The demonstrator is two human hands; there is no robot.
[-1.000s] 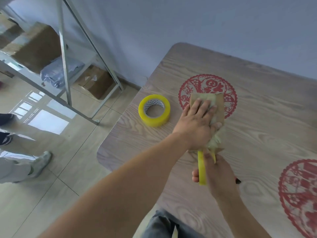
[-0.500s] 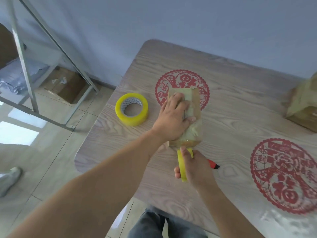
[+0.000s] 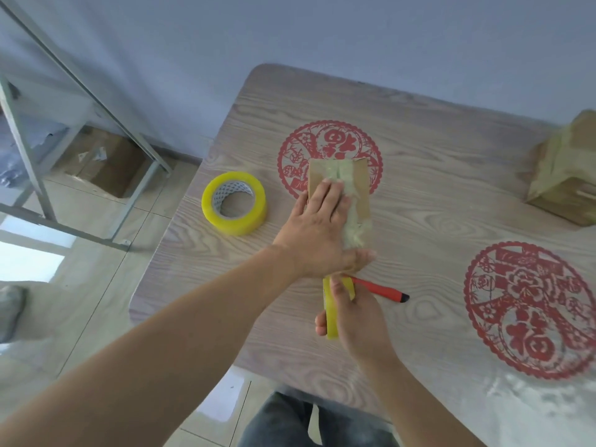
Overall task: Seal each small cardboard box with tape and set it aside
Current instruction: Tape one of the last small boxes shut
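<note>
The small cardboard box (image 3: 350,185) lies flat on the wood-grain counter (image 3: 429,188), its far end overlapping the lower part of a round red paper-cut decal (image 3: 329,140). The left hand (image 3: 317,233) presses down on the box with straight fingers spread over its top, where crinkled clear tape (image 3: 350,217) runs along the middle seam. Just nearer the person than the box, the right hand (image 3: 353,312) has its fingers curled around a yellow tape roll (image 3: 332,312) held on edge, with the tape leading toward the near end of the box under the left hand's thumb. A red pen-like tool (image 3: 379,289) with a black tip lies on the counter just right of the right hand, near the box's close end. To the left of the box, apart from it, a 2nd yellow tape roll (image 3: 233,203) lies flat. Well to the right of the box, at the counter's far edge, stands another taped cardboard box (image 3: 567,175). A 2nd red decal (image 3: 529,309) lies on the counter to the box's right and nearer the person. Beyond the counter, left of the box, a metal shelf frame (image 3: 29,156) stands on the tiled floor (image 3: 80,285).
</note>
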